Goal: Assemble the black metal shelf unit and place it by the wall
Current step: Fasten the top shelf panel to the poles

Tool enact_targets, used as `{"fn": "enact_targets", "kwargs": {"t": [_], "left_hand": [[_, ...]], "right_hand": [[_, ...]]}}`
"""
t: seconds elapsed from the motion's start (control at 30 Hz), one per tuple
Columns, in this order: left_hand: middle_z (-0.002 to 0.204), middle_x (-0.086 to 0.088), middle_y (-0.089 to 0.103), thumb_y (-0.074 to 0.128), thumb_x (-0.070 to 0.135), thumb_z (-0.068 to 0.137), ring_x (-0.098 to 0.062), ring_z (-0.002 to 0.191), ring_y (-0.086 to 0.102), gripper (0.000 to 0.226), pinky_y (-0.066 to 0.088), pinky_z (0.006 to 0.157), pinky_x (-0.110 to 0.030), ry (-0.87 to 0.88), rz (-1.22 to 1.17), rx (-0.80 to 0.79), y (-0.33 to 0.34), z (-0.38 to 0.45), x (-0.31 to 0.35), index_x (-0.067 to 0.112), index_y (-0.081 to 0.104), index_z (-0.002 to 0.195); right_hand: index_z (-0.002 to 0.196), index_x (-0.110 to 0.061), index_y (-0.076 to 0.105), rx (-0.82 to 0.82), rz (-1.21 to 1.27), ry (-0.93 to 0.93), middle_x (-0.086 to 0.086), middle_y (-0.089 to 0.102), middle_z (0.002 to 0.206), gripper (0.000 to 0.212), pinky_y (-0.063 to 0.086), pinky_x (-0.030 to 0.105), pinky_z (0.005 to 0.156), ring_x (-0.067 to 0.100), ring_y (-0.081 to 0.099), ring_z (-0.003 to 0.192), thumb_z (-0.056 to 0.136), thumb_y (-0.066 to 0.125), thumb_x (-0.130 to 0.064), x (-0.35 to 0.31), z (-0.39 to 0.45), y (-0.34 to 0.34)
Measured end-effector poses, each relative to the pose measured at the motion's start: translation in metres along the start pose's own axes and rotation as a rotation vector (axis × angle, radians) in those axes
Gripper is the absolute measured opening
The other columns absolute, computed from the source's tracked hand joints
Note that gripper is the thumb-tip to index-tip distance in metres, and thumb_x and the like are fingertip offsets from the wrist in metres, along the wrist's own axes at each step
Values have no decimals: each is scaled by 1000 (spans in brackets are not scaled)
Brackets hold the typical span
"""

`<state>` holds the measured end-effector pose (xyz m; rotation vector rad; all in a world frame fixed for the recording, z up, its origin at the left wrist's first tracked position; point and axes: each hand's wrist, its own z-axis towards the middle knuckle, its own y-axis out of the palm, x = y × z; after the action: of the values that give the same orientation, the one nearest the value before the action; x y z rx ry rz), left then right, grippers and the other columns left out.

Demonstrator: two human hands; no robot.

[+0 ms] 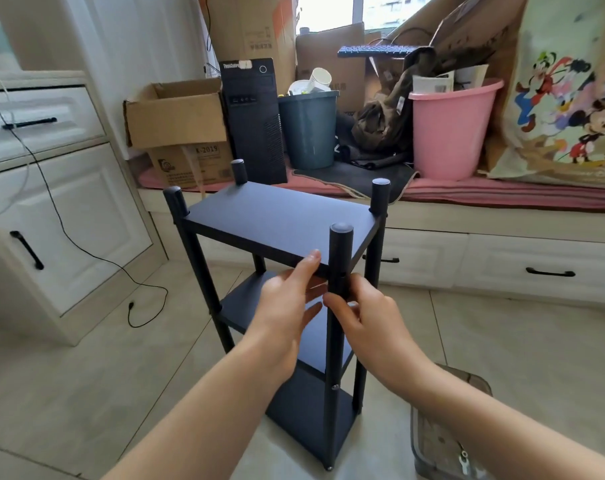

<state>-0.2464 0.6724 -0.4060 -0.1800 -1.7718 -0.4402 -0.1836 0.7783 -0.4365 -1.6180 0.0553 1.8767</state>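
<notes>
**A:** Where do the hands sit on the black shelf unit [280, 223]?

**B:** Both are at its near right corner. The right hand [370, 317] is curled round the near right post [339, 265], its fingers wrapped on the tube just under the top shelf [277, 216]. The left hand [287, 306] is just left of that grip, with the thumb lying on the front edge of the top shelf and the fingers reaching underneath. How tightly they press there I cannot tell.

**A:** And the rest of the unit, from that grip?

**B:** It stands upright on the tiled floor [121, 375]. The post's capped end rises above the right hand; the middle shelf [249, 303] and bottom shelf [301, 410] lie below both hands. The other three posts stand beyond and to the left.

**A:** What's behind it?

**B:** Past the far edge, a window bench [502, 216] carries a black computer tower [254, 123], a dark bin [308, 129] and a pink bucket [446, 129]. A white cabinet [62, 209] stands well off to the left.
</notes>
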Motion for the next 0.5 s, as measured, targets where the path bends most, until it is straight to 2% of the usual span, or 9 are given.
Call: {"fn": "enact_targets", "kwargs": {"t": [0.07, 0.17, 0.33, 0.5], "left_hand": [[99, -7, 78, 59, 40, 98, -18, 98, 74, 36, 53, 95, -34, 16, -80, -65, 3, -1, -1, 8, 72, 110], [98, -11, 78, 58, 34, 100, -21, 96, 75, 33, 54, 91, -34, 11, -172, -66, 5, 0, 0, 5, 72, 106], [99, -14, 77, 56, 29, 102, -24, 99, 74, 33, 55, 80, -30, 18, -233, -77, 7, 0, 2, 1, 70, 111], [97, -11, 77, 56, 33, 101, -22, 97, 74, 35, 56, 74, -27, 28, -233, -91, 8, 0, 3, 2, 70, 111]], "right_hand": [[110, -23, 60, -9, -5, -1, -11, 68, 85, 13, 45, 8, 62, -5, 61, 78, 100, 55, -29, 0, 0, 1], [109, -25, 58, -4, -27, 1, -7, 68, 84, 11, 48, 13, 62, 2, 60, 78, 101, 53, -29, 1, 0, 1], [105, -24, 55, 8, -60, 3, -9, 56, 65, 7, 40, 13, 50, 0, 52, 55, 101, 52, -29, 1, 1, 4], [109, -23, 53, -18, -69, 4, -8, 53, 63, 10, 37, 14, 48, 1, 49, 49, 102, 49, -30, 0, 2, 4]]}}
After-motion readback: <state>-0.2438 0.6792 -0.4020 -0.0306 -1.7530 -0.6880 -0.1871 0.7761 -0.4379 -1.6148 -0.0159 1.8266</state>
